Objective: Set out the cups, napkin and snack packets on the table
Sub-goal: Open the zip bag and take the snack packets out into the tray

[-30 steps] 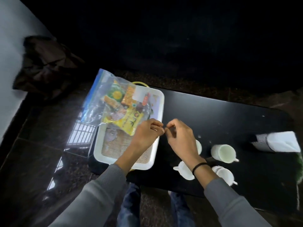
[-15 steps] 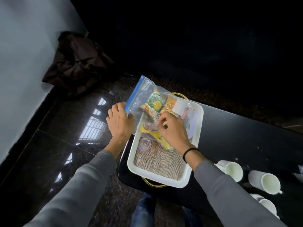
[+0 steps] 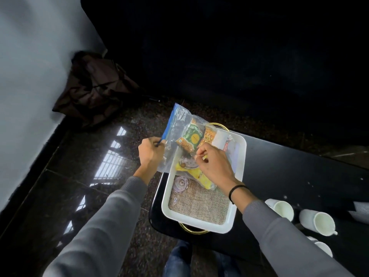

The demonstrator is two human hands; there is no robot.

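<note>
Roughly halfway, by the look of it. Three white cups (image 3: 317,219) already sit grouped on the black table (image 3: 289,172), to the right of the white tray (image 3: 196,220). A pale folded thing cut off at the frame's right edge is probably the napkin (image 3: 362,213), though too little of it shows to be sure.

The snack packets (image 3: 189,138) are not yet out. Green, orange and yellow ones are all sealed inside a clear zip bag (image 3: 177,120), which lies across the far end of the tray and juts out past its left rim over the floor. The left hand (image 3: 151,150) grips the bag by its blue zip strip, fingers curled round the near end of it. The right hand (image 3: 211,162), a black wristband (image 3: 237,190) on its wrist, pinches the clear plastic over the packets between thumb and fingertips.

Both hands seem set to pull the zip apart. What remains is opening the bag, lifting each packet out and laying it on the table beside the cups. A burlap mat (image 3: 199,204) lines the tray's near half.
</note>
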